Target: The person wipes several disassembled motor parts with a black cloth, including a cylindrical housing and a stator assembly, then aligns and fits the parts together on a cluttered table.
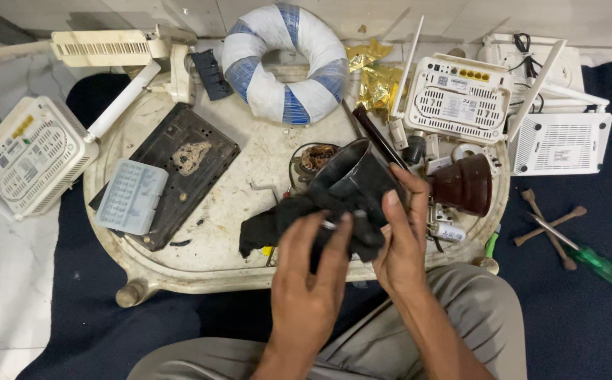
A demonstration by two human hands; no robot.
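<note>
Over the front edge of a low, stained white table [200,257], my two hands hold a black cup-shaped casing [354,177] and a black cloth [278,224]. My left hand [311,278] presses the cloth against the casing's lower side. My right hand [403,232] grips the casing from the right, thumb across its wall. The casing's open mouth faces up and to the left. Part of the casing is hidden under the cloth and fingers.
On the table lie a white-and-blue coil of cable [285,63], a black plate [179,169], a pale plastic box [131,195], a dark brown cup-shaped part [466,184], gold foil [376,77] and white routers [457,98]. A green-handled screwdriver [591,259] lies on the dark mat at right.
</note>
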